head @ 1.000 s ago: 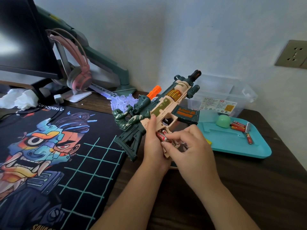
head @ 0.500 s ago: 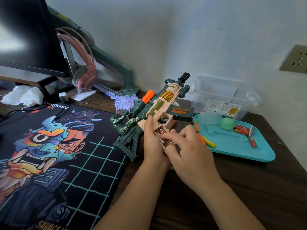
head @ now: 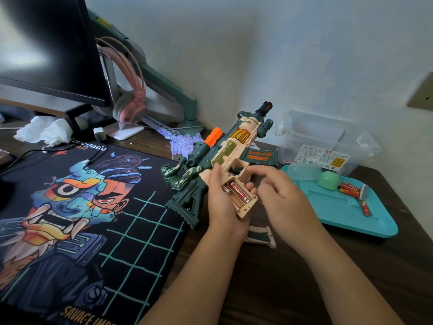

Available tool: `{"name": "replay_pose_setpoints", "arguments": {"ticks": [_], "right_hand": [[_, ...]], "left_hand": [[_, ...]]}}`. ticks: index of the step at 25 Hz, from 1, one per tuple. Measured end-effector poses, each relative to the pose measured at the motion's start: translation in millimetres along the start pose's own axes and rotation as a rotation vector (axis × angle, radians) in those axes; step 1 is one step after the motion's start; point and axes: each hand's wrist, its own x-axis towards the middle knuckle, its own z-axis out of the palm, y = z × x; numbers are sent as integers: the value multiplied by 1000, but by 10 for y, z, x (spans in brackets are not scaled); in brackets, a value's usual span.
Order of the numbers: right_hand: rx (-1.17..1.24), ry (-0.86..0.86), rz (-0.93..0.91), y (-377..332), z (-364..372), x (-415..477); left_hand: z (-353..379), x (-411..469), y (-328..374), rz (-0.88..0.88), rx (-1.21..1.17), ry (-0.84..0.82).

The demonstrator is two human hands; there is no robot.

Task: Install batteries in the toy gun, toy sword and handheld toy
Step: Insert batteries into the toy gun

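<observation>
1. Left hand (head: 225,207) grips the gun (head: 225,158) at its handle, tilted above the bench (head: 304,277).
2. Right hand (head: 283,195) hangs loosely curled, empty, beside the open bay holding 2 batteries (head: 236,192).
3. Light, stiff plastic; hold the handle, not the barrel.

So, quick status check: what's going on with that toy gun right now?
Left hand grips the gun. Right hand open beside it, empty. Batteries seated, compartment open. Cover on the desk; nothing in the way.
</observation>
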Motion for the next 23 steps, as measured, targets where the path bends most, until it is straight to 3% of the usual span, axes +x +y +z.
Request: {"name": "replay_pose_setpoints", "arguments": {"ticks": [3, 7, 12, 15, 20, 23], "right_hand": [[186, 3, 68, 30, -51, 75], [413, 77, -8, 64, -131, 73], [536, 31, -147, 92, -121, -52], [359, 16, -138, 78, -102, -93], [-272, -156, -192, -90, -32, -41], [-435, -197, -200, -240, 46, 9]], "left_hand": [[-14, 22, 12, 5, 4, 46], [-28, 26, 34, 21, -6, 53], [-47, 67, 12, 47, -6, -8], [-34, 40, -5, 63, 15, -17], [14, -28, -4, 56, 42, -3], [-26, -3, -8, 45, 50, -48]]}}
